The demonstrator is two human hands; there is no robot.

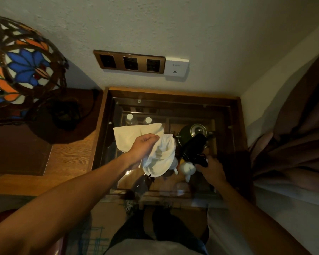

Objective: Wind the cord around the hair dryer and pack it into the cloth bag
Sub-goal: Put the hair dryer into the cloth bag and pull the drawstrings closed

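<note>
My left hand (143, 146) grips a white cloth bag (158, 153), lifted above the glass-topped table (173, 192). The bag hangs crumpled, its gathered drawstring mouth lowest. To its right, my right hand (211, 170) holds a black hair dryer (193, 144) by the handle. The dryer's body points up and away from me. Dark cord (199, 159) is bunched around the handle near my fingers. The dryer is beside the bag, outside it.
Under the glass lie water bottles (130, 117), a green kettle (191, 133) and white cups (187, 169). A stained-glass lamp (20, 67) stands on the wooden desk at left. A socket strip (129, 61) is on the wall. Curtains (293, 144) hang at right.
</note>
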